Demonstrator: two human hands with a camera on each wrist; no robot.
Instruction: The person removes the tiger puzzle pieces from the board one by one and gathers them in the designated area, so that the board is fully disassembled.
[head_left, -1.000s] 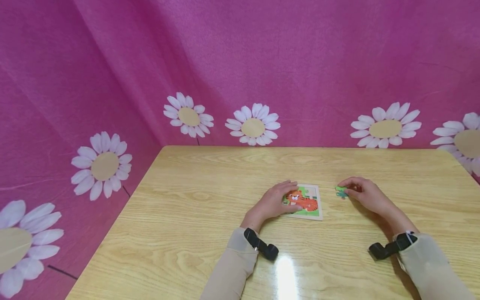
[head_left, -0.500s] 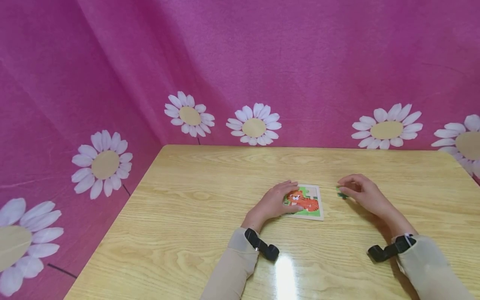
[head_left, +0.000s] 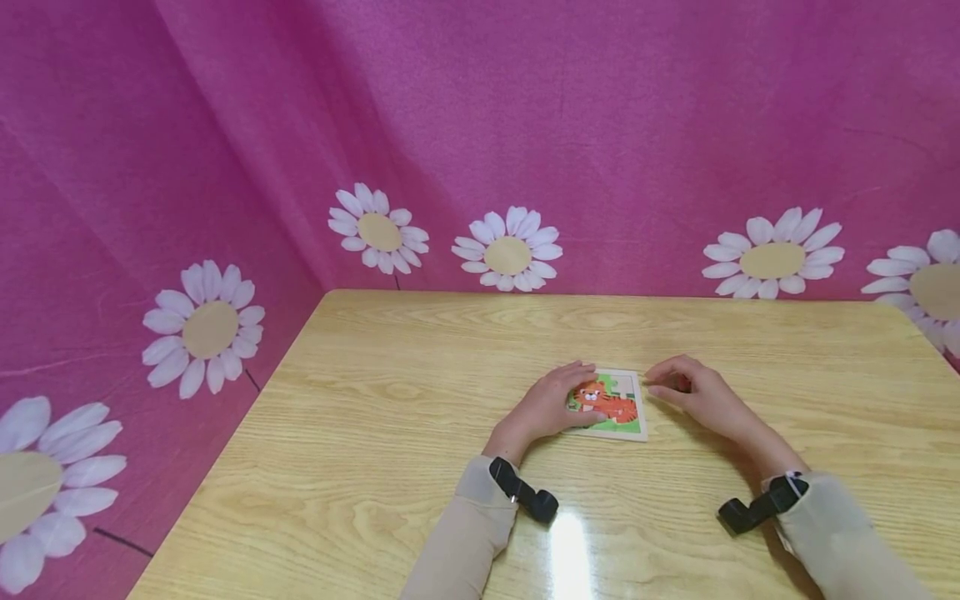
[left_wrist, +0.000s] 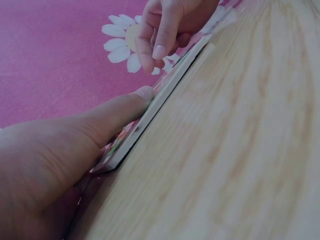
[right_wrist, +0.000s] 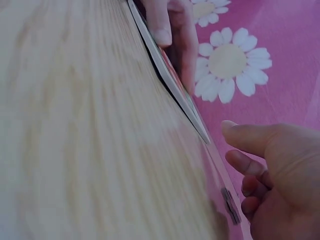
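Note:
A framed jigsaw puzzle [head_left: 618, 407] with an orange tiger on green lies flat on the wooden table, with a bare patch near its upper right corner. My left hand [head_left: 549, 402] grips its left side, the thumb over the near part and the fingers at the far edge. Just right of the frame hovers my right hand [head_left: 697, 393], thumb and forefinger apart, other fingers curled loosely; I see nothing between the fingertips. In the right wrist view a small puzzle piece [right_wrist: 231, 206] appears to lie on the table below this hand; the head view hides it.
The wooden table [head_left: 375, 417] reaches back to a pink curtain [head_left: 600, 125] printed with white daisies. Each wrist carries a black strap-on camera, the left one [head_left: 536, 502] and the right one [head_left: 738, 515], close above the tabletop.
My right hand has moved left from the green puzzle piece to the frame's right edge, and the piece has gone from sight in the head view. The left hand has stayed put.

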